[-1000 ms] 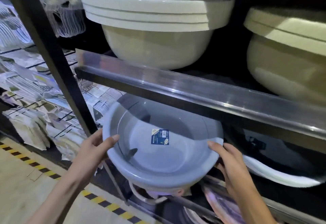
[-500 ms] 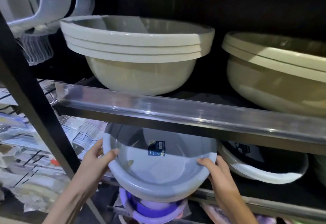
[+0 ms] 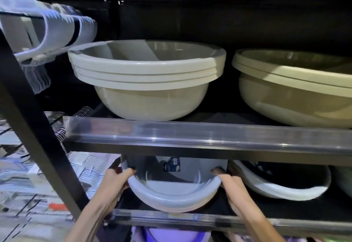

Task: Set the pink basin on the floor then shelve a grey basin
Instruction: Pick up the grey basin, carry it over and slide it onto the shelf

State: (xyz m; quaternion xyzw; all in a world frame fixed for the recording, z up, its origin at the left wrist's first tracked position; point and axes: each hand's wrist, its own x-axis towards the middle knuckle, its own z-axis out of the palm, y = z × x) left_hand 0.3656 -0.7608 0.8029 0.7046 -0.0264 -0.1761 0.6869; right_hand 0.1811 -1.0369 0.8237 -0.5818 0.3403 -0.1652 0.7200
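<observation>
A grey basin [image 3: 171,194] with a dark blue label inside sits tilted toward me in the lower shelf bay, its far half hidden behind the shelf rail [image 3: 209,139]. My left hand [image 3: 116,179] grips its left rim, thumb over the edge. My right hand [image 3: 228,182] grips the right rim. No pink basin is clearly in view; a purple rim [image 3: 165,235] shows below the lower rail.
Stacked beige basins [image 3: 146,78] stand on the upper shelf, with larger olive-beige ones [image 3: 297,89] to the right. A dark basin with a white rim [image 3: 282,186] sits right of the grey one. A black upright post [image 3: 38,127] runs on the left, packaged goods beyond it.
The grey basin has gone further into the lower bay, under the shelf rail, with both hands still on its rim. The view has tilted upward.
</observation>
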